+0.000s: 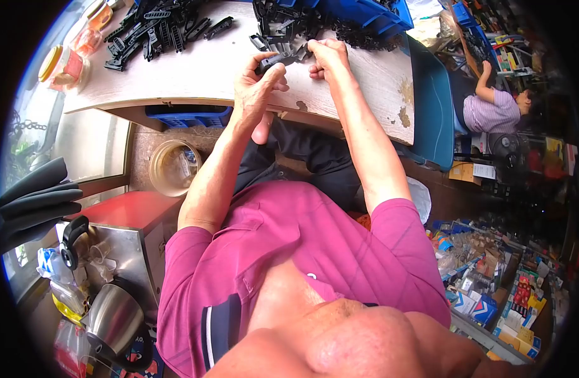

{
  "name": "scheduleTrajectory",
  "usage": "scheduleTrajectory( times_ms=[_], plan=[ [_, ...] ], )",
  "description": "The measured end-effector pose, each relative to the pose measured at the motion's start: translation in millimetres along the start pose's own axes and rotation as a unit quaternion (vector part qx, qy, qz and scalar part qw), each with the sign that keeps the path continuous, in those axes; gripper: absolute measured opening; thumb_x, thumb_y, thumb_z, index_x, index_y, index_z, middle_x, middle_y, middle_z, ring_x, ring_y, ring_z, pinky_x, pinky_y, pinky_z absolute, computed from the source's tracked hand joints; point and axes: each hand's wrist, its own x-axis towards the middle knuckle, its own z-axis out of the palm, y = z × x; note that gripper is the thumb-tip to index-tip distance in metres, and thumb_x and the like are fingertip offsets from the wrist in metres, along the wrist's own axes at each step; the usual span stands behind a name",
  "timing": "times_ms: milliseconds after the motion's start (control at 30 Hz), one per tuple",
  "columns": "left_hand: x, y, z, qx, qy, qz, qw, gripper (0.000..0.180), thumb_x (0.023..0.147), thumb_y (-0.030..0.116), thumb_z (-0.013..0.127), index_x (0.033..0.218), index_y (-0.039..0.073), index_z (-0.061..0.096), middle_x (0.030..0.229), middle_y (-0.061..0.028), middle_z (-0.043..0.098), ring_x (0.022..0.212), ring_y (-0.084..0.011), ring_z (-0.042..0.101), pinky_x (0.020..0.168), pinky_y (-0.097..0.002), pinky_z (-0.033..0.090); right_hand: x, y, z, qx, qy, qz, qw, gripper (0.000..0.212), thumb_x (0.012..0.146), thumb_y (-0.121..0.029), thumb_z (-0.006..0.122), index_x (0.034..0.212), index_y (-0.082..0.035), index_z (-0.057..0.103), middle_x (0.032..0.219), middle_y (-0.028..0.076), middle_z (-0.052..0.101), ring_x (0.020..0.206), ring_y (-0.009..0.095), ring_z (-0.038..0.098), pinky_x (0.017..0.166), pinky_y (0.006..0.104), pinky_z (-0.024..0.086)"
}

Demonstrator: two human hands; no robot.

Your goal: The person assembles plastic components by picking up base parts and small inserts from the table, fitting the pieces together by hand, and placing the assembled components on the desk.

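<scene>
Over the near side of the pale worktable (195,72), my left hand (255,88) is closed, thumb and fingers gripping a black plastic part (275,62). Close by on its right, my right hand (331,58) pinches a small black piece (305,52) at the right end of that part. Whether the piece is joined to the part or separate I cannot tell. Just beyond my hands lies a heap of black plastic parts (283,25). Another pile of long, ribbed black parts (157,31) spreads at the far left of the table.
A blue bin (380,22) stands at the back right among small black pieces. Lidded jars (62,66) line the left edge. Below are a blue crate (188,116) and a round bucket (170,167). A teal bin (431,107) adjoins the table; beyond it is another person (491,110).
</scene>
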Motion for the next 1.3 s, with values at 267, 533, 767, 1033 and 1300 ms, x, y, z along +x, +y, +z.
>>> scheduleTrajectory(
  times_ms=[267, 533, 767, 1033, 1300],
  plan=[
    [4, -5, 13, 0.006, 0.061, 0.013, 0.998, 0.033, 0.090, 0.011, 0.067, 0.117, -0.002, 0.055, 0.093, -0.0109, 0.066, 0.077, -0.0158, 0.067, 0.067, -0.0258, 0.056, -34, 2, -21, 0.166, -0.048, 0.046, 0.984, 0.024, 0.081, -0.023, 0.067, 0.086, -0.002, 0.058, 0.054, 0.007, 0.047, 0.049, 0.025, 0.061, 0.050, 0.0436, 0.058],
    [2, -13, 24, 0.135, 0.066, 0.077, 0.986, 0.027, 0.088, 0.007, 0.067, 0.112, -0.001, 0.058, 0.091, -0.0101, 0.067, 0.071, -0.0122, 0.066, 0.062, -0.0244, 0.056, -72, 15, -2, 0.182, -0.107, 0.020, 0.977, 0.020, 0.081, -0.020, 0.068, 0.080, -0.005, 0.056, 0.051, 0.004, 0.045, 0.043, 0.021, 0.056, 0.044, 0.0415, 0.055],
    [1, -13, 23, 0.102, 0.078, 0.072, 0.989, 0.027, 0.087, 0.005, 0.066, 0.112, -0.001, 0.058, 0.088, -0.0085, 0.067, 0.071, -0.0118, 0.066, 0.062, -0.0242, 0.056, -79, 22, -2, 0.219, -0.162, -0.004, 0.962, 0.011, 0.085, -0.013, 0.065, 0.084, -0.004, 0.059, 0.050, 0.004, 0.048, 0.040, 0.019, 0.052, 0.042, 0.0377, 0.052],
    [2, -2, 15, 0.018, 0.082, 0.024, 0.996, 0.031, 0.087, 0.008, 0.069, 0.115, 0.000, 0.058, 0.087, -0.0099, 0.066, 0.070, -0.0159, 0.067, 0.065, -0.0264, 0.058, -86, 28, -5, 0.313, -0.181, -0.076, 0.929, 0.015, 0.083, -0.013, 0.068, 0.082, -0.002, 0.058, 0.047, 0.002, 0.047, 0.038, 0.015, 0.049, 0.036, 0.0336, 0.049],
    [-1, -1, 13, 0.190, -0.006, -0.009, 0.982, 0.029, 0.086, 0.006, 0.066, 0.114, 0.000, 0.060, 0.071, -0.0045, 0.063, 0.060, -0.0100, 0.060, 0.057, -0.0233, 0.051, -85, 19, -13, 0.369, -0.126, -0.141, 0.910, 0.020, 0.083, -0.016, 0.070, 0.075, -0.005, 0.055, 0.046, 0.000, 0.045, 0.035, 0.013, 0.047, 0.035, 0.0269, 0.042]
  ],
)
